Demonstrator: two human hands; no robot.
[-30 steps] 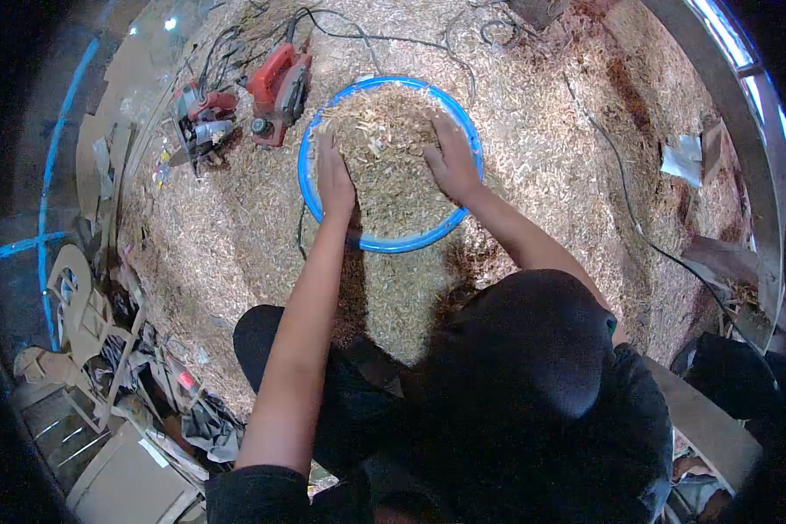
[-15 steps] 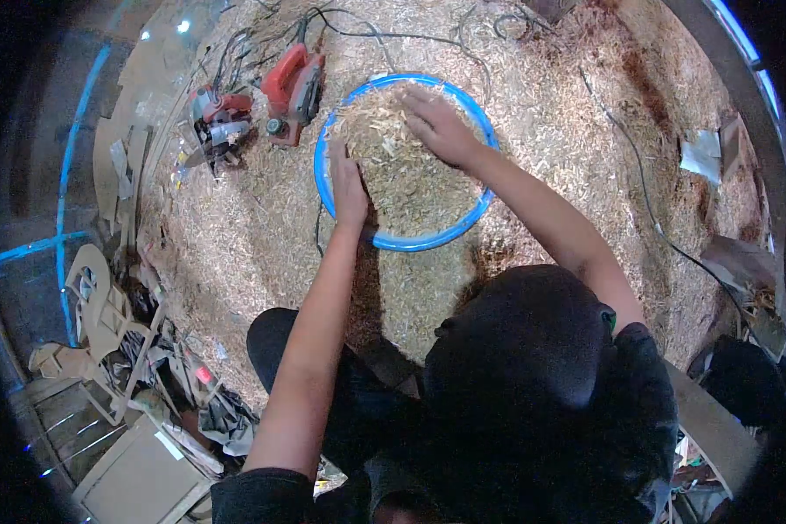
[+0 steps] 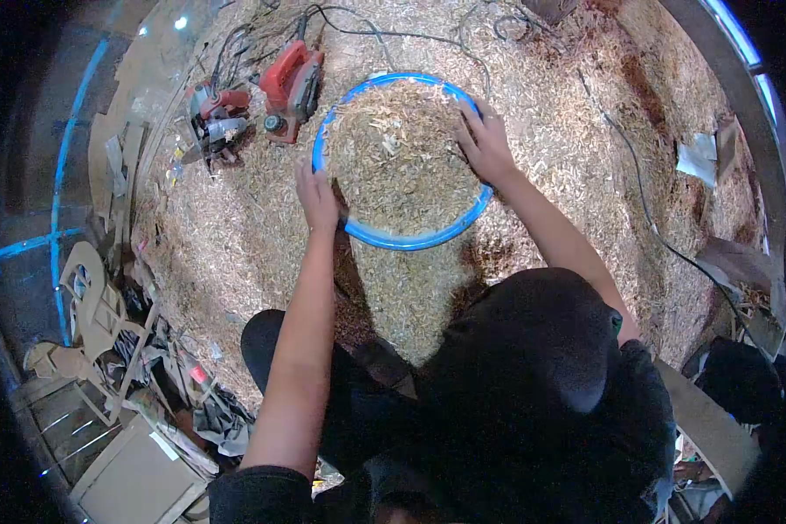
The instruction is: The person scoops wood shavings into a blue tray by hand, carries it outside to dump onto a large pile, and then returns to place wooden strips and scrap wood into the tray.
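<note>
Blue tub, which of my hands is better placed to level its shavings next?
Probably your right hand: its fingers reach across the blue rim over the heaped shavings, while your left hand lies mostly outside the rim's left side.

1. The left hand [image 3: 319, 199] moved outward: one second ago it lay against the shavings [image 3: 402, 179] inside the left edge of the blue basin [image 3: 402, 246], and now it was at the outer side of this edge.
2. The right hand [image 3: 487, 147] was first on the shavings at the right, then half a second ago it reached flat over the upper part of the heap; now it had come back to the right rim and lay across it.
3. The space between both hands became wider than in both earlier moments.
</note>
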